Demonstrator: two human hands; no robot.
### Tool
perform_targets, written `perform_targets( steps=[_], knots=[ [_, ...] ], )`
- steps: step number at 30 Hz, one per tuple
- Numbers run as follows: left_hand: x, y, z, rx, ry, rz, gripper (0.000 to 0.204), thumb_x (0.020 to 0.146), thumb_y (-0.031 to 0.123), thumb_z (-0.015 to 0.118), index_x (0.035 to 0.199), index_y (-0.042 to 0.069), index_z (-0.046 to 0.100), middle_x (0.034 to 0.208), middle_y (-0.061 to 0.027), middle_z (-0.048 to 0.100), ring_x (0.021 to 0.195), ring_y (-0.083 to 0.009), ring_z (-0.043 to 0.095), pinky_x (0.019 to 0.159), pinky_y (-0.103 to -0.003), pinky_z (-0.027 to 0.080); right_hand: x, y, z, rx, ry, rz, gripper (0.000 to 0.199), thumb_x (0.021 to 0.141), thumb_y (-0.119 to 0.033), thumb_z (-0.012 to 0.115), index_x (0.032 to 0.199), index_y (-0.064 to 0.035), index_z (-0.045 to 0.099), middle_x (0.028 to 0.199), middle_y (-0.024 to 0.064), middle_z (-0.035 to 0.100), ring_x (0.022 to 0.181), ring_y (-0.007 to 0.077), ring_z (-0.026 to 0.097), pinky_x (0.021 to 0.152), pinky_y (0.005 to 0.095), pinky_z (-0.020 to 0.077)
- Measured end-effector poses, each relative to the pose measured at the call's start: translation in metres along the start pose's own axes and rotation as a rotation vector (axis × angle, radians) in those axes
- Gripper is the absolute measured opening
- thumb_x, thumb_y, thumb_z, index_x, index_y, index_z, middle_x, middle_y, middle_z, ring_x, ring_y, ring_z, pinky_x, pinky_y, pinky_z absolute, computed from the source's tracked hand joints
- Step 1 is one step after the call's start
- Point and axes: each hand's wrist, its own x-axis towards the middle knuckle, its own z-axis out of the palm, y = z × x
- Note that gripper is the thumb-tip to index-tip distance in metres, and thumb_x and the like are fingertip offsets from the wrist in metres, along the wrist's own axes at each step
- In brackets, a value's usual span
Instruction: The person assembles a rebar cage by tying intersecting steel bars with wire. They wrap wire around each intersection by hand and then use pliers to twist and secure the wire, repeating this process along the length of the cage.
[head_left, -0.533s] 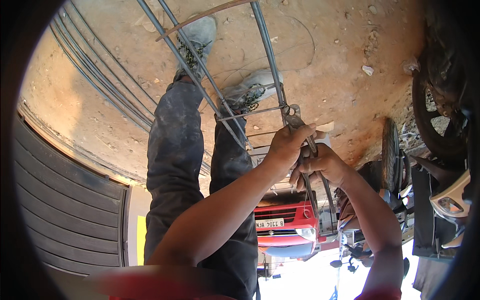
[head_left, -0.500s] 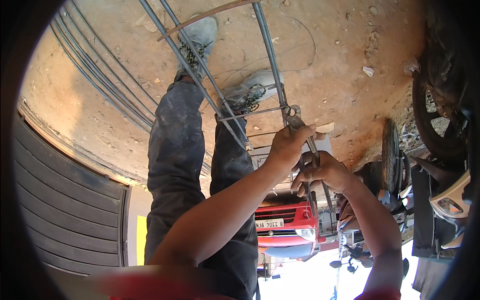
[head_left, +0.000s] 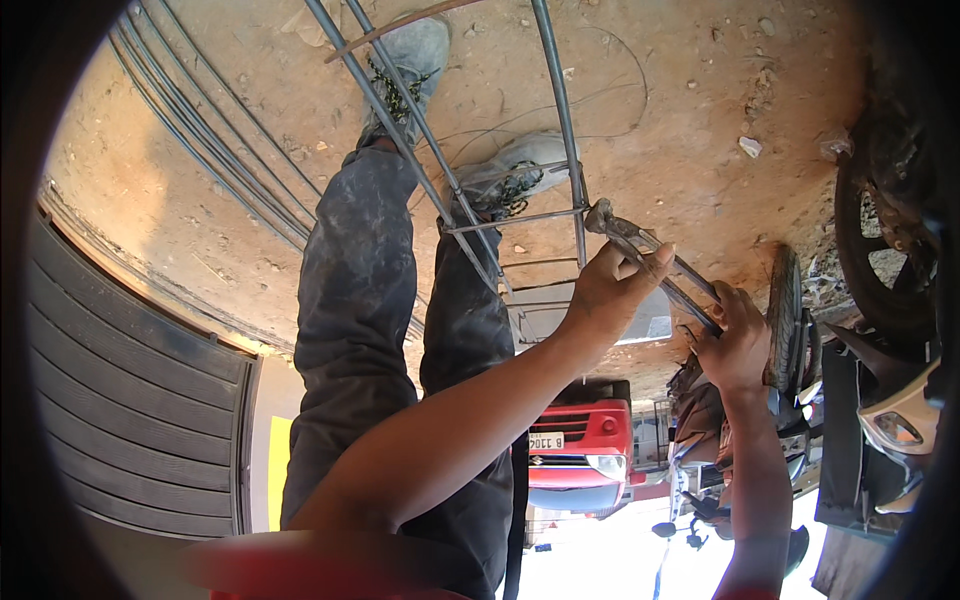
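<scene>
Brown dirt ground [head_left: 710, 90] fills most of your view from 10 round to 2 o'clock; dark slatted gate [head_left: 140, 380] between 8 and 9, red car [head_left: 575, 476] at 5, motorbike [head_left: 902, 412] between 3 and 4. Loose rods [head_left: 212, 140] at 10, well apart. Steel bar frame [head_left: 555, 85] reaches in from 12; its thin crossbar [head_left: 515, 221] meets the long bar at the pincers' 9 o'clock side, nearest obstacle. Long-handled pincers [head_left: 618, 229] lie slantwise, head toward 10 or 11, handles toward 4 or 5; head is just beside that joint, touching or not, cannot tell. Your shoe [head_left: 541, 153] sits beyond the bars at 1. Left hand [head_left: 617, 290], nearer the frame, pinches the pincers below the head, which lies roughly 12 from it; right hand [head_left: 735, 335] is curled round the handle ends.
</scene>
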Motion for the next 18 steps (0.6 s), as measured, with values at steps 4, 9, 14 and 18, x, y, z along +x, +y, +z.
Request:
perform_targets(
  steps=[4, 9, 14, 18],
  knots=[
    [-0.006, -0.005, 0.002, -0.029, -0.026, 0.01, 0.059, 0.085, 0.055, 0.07, 0.113, 0.005, 0.057, 0.107, -0.01, 0.063, 0.103, -0.0202, 0.059, 0.09, -0.034, 0.045, 0.011, 0.007, -0.021, 0.548, -0.604, 0.262, 0.022, 0.076, -0.007, 0.058, 0.095, 0.0, 0.066, 0.07, 0.0128, 0.063, 0.061, 0.0249, 0.061, 0.056, 0.036, 0.0481],
    [-0.004, -0.006, 0.0, 0.098, -0.03, -0.028, 0.053, 0.084, 0.057, 0.069, 0.099, 0.006, 0.061, 0.088, -0.0031, 0.059, 0.083, -0.0129, 0.054, 0.077, -0.033, 0.045, 0.018, -0.011, -0.029, 0.92, -1.067, 0.557, 0.026, 0.083, -0.009, 0.056, 0.103, 0.0046, 0.067, 0.076, 0.014, 0.069, 0.064, 0.0215, 0.066, 0.058, 0.0352, 0.0532],
    [0.003, 0.002, 0.005, 0.157, 0.034, -0.058, 0.06, 0.085, 0.067, 0.061, 0.087, 0.007, 0.059, 0.077, -0.0011, 0.053, 0.076, -0.0134, 0.053, 0.074, -0.033, 0.047, 0.045, -0.014, -0.041, 0.618, -1.103, 0.415, 0.043, 0.078, -0.001, 0.053, 0.119, 0.0054, 0.063, 0.096, 0.019, 0.071, 0.082, 0.0256, 0.071, 0.068, 0.0368, 0.0604],
    [0.005, 0.014, 0.007, 0.179, 0.011, -0.125, 0.07, 0.084, 0.076, 0.053, 0.083, 0.006, 0.059, 0.071, -0.0011, 0.05, 0.071, -0.0146, 0.052, 0.071, -0.036, 0.049, 0.07, -0.009, -0.062, 0.73, -1.252, 0.587, 0.053, 0.073, 0.007, 0.052, 0.126, 0.0084, 0.056, 0.111, 0.0215, 0.067, 0.093, 0.0297, 0.07, 0.08, 0.0379, 0.0622]
  ],
)
